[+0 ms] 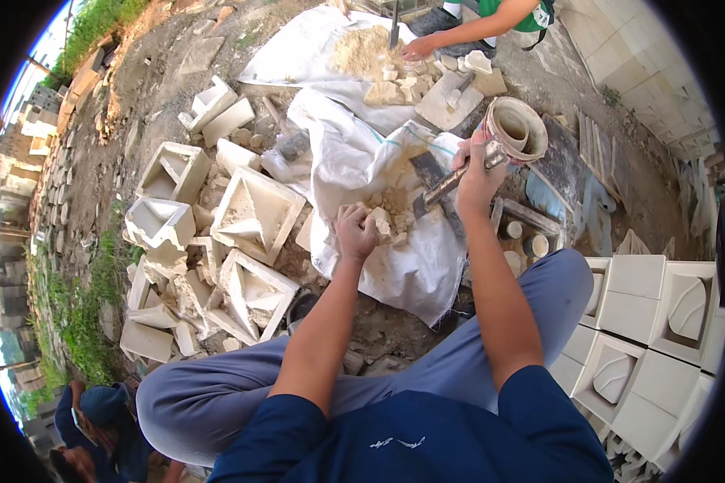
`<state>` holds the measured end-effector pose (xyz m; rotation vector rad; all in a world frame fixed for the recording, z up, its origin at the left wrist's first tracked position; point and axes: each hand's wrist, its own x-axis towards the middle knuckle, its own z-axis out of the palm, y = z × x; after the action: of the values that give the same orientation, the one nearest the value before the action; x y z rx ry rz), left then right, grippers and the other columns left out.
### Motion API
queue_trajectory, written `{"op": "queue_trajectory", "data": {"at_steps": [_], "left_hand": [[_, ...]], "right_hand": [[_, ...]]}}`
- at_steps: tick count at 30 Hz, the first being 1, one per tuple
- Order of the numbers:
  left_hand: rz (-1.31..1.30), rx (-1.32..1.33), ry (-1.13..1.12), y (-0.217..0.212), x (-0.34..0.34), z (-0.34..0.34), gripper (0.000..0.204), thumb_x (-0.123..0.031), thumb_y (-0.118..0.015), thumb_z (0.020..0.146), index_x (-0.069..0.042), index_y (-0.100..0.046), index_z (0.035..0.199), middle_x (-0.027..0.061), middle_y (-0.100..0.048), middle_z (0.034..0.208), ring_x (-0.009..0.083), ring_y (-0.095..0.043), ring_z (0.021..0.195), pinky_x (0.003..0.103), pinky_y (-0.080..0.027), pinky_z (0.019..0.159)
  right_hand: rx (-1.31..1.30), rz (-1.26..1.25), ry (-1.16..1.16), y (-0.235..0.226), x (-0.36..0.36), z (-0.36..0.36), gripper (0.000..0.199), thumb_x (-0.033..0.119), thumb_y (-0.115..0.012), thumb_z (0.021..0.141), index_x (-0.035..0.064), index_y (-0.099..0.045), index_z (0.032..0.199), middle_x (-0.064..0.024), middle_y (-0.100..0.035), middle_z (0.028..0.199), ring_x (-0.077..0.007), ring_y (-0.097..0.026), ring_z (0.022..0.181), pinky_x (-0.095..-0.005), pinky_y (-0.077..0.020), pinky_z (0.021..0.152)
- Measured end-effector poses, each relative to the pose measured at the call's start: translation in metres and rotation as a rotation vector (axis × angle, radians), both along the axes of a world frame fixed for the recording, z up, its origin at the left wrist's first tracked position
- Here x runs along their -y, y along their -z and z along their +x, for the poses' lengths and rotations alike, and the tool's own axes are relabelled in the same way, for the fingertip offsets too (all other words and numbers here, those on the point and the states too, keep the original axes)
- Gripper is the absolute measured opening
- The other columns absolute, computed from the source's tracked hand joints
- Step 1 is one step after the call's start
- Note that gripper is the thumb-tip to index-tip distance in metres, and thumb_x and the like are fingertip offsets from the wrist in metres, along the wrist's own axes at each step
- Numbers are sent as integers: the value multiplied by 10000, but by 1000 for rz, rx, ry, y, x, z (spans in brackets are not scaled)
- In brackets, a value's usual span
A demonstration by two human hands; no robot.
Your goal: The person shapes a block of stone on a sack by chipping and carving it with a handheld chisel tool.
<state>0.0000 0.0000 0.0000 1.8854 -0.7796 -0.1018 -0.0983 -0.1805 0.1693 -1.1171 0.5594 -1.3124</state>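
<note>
My right hand (477, 187) is closed round the handle of a hammer-like tool (443, 191), whose narrow dark head points down and left over the white sack (338, 153). My left hand (355, 231) is closed, its fingers against a pale broken chunk (381, 220). Tan crumbs and powder (395, 200) lie on the sack around that chunk. Just beyond, beside the tool, a dark flat block (428, 169) rests on the sack. Part of the chunk is hidden by my left fingers.
Broken cream-coloured square blocks (254, 213) are heaped at the left. A dirty bucket (517, 129) stands at the right, and patterned blocks (612, 370) are stacked near right. Across from me, a co-worker's hand (417, 50) is beside a rubble pile (366, 52).
</note>
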Motion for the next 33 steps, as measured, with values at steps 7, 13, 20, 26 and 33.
{"op": "queue_trajectory", "data": {"at_steps": [7,13,20,26,33], "left_hand": [[-50,-12,-30,-18,6,-5,284,-125,-613,897,9,-629,648,101,-574,652,289,-552,808,406,-444,731],[-8,261,68,-17,9,6,320,-166,-695,861,-58,-587,581,54,-582,711,271,-550,880,432,-400,835],[193,299,22,-2,8,-41,575,-106,-640,805,-84,-478,1356,202,-450,1401,360,-415,1327,506,-296,1104],[85,26,3,18,5,-35,630,-165,-620,868,-21,-381,1433,231,-440,1412,401,-389,1346,502,-281,1134],[101,62,-63,28,2,-47,656,-220,-567,941,46,-297,1476,272,-394,1446,429,-370,1358,501,-251,1163]], "right_hand": [[-113,119,60,24,5,-7,305,203,-682,965,114,-511,729,56,-464,597,-47,-406,492,-229,-306,448],[-160,132,-47,17,-12,-11,321,178,-655,977,118,-497,704,62,-434,597,-46,-373,503,-235,-285,464],[-207,106,-147,15,-12,-25,418,190,-610,1004,121,-443,628,56,-369,576,-75,-306,505,-271,-255,490],[1,250,-101,-1,-8,-37,399,50,-579,943,144,-385,607,63,-310,540,-77,-255,447,-284,-200,474],[215,166,-416,-85,-3,-54,421,116,-543,958,145,-353,584,43,-282,499,-101,-220,436,-292,-214,486]]}}
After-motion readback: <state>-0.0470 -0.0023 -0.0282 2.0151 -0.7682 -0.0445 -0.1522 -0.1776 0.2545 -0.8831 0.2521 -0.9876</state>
